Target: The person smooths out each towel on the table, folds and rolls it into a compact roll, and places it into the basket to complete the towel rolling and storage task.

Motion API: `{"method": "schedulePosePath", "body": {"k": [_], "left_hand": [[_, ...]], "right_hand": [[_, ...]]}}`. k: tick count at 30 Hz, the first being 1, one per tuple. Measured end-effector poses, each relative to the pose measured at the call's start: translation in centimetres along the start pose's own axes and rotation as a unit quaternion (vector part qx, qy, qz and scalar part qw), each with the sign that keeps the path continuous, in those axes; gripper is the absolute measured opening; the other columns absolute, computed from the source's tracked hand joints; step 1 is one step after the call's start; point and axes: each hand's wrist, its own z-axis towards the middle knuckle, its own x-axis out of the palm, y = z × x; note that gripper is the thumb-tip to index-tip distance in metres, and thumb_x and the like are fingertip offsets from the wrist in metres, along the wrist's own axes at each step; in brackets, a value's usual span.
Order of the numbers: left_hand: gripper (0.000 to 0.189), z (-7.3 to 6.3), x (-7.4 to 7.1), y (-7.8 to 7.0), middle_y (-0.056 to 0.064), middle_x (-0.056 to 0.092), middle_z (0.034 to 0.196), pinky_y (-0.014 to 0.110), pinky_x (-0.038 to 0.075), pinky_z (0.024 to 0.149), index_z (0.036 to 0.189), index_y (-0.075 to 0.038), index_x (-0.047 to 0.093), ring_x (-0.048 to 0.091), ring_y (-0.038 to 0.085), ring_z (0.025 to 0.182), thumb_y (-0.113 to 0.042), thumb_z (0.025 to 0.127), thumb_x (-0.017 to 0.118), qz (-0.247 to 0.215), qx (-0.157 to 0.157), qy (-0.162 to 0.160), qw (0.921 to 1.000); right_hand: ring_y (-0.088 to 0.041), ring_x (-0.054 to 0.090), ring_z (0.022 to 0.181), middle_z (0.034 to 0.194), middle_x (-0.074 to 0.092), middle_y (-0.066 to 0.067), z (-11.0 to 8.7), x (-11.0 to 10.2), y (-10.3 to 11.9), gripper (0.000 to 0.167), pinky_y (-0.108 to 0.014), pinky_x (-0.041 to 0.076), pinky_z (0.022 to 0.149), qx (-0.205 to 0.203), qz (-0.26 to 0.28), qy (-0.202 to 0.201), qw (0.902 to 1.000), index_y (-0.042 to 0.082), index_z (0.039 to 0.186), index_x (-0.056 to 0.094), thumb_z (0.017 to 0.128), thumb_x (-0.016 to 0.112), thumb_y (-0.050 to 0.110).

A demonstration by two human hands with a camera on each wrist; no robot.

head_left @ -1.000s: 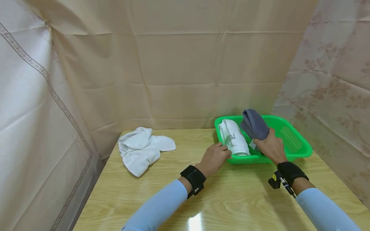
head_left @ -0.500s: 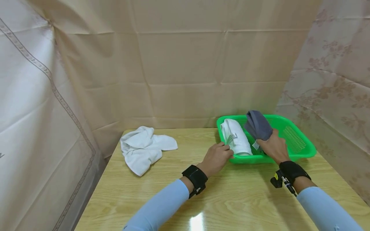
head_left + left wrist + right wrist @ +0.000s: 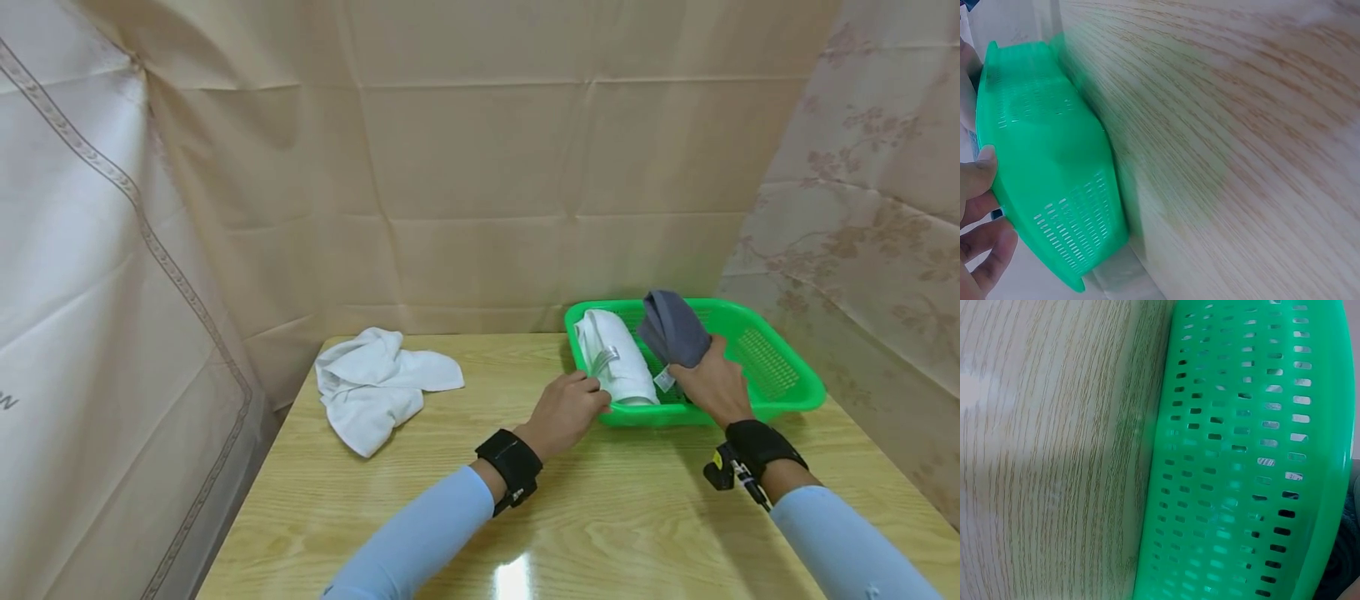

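Note:
The green plastic basket point(image 3: 783, 400) stands at the table's far right. My left hand point(image 3: 564, 414) pinches its near left corner at the rim; thumb and fingers point(image 3: 979, 165) show there in the left wrist view. A rolled white towel point(image 3: 615, 354) with a tag lies along the basket's left side. To the right of it, my right hand point(image 3: 711, 385) grips the near end of a rolled grey towel point(image 3: 673, 329), tilted with its far end raised. A white tag hangs from the grey towel. In the right wrist view the basket's slotted wall point(image 3: 1235, 456) hides most of the hand.
A crumpled white towel point(image 3: 382, 387) lies at the table's far left. The wooden table point(image 3: 600, 525) runs up to a beige cloth backdrop point(image 3: 465, 167). Patterned cloth point(image 3: 862, 250) hangs close beside the basket on the right.
The grey towel has sunk slightly into the basket with my right hand. My left hand keeps its place on the rim. The whole head view has shifted a little.

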Motion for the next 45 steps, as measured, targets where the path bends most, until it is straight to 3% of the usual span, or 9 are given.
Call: {"method": "schedulePosePath", "body": {"k": [5, 15, 27, 45], "left_hand": [[0.015, 0.05, -0.03, -0.11, -0.008, 0.061, 0.081, 0.018, 0.04, 0.065, 0.095, -0.024, 0.079, 0.053, 0.009, 0.077, -0.035, 0.098, 0.069, 0.004, -0.001, 0.007, 1.0], [0.016, -0.05, -0.04, -0.16, -0.008, 0.06, 0.08, 0.017, 0.041, 0.067, 0.093, -0.024, 0.078, 0.051, 0.009, 0.075, -0.035, 0.098, 0.069, 0.009, 0.004, -0.006, 0.9999], [0.016, -0.06, 0.16, -0.1, -0.008, 0.061, 0.081, 0.016, 0.043, 0.071, 0.094, -0.023, 0.078, 0.052, 0.008, 0.077, -0.035, 0.099, 0.067, 0.006, 0.005, -0.003, 1.0], [0.014, -0.16, -0.24, -0.25, -0.008, 0.065, 0.085, 0.016, 0.044, 0.073, 0.095, -0.023, 0.078, 0.055, 0.009, 0.079, -0.033, 0.098, 0.069, 0.004, 0.007, -0.011, 0.9999]], "right_hand": [[-0.065, 0.057, 0.099, 0.123, 0.046, -0.053, -0.06, 0.03, 0.07, 0.095, -0.064, 0.05, 0.069, -0.003, -0.003, 0.003, 1.0, -0.009, 0.158, 0.003, 0.097, 0.063, 0.032], [-0.059, 0.061, 0.083, 0.109, 0.054, -0.05, 0.06, 0.21, -0.13, 0.093, -0.062, 0.048, 0.064, -0.016, -0.024, 0.001, 0.9996, -0.014, 0.156, 0.007, 0.096, 0.063, 0.03], [-0.064, 0.058, 0.091, 0.115, 0.049, -0.054, 0.39, 0.18, -0.01, 0.094, -0.066, 0.049, 0.068, -0.014, -0.042, 0.019, 0.9988, -0.018, 0.153, 0.008, 0.096, 0.064, 0.031], [-0.063, 0.059, 0.086, 0.11, 0.051, -0.053, 0.54, 0.19, 0.01, 0.092, -0.064, 0.05, 0.066, 0.011, -0.081, 0.042, 0.9958, -0.024, 0.147, 0.015, 0.093, 0.062, 0.033]]}}
